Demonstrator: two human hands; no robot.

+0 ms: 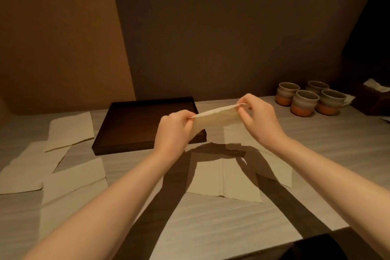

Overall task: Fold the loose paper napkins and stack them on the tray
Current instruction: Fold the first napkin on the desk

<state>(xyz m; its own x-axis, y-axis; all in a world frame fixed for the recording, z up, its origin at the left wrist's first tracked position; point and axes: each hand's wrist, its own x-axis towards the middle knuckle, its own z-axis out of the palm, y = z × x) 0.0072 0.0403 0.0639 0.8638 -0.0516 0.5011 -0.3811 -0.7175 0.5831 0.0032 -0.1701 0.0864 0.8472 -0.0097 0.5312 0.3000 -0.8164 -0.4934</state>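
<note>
Both hands pinch one paper napkin [213, 119] by its top corners, left hand [174, 131] and right hand [256, 115], aloft over the empty tray's [135, 124] right near corner; probably light, limp, tear-prone, so grip corners, gentle tension.

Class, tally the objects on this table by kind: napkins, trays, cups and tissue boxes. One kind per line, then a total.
Paper napkins: 6, five flat on the table and one held napkin pinched between the left hand and right hand
Tray: 1
Cups: 4
Tissue box: 1
Total: 12
</note>
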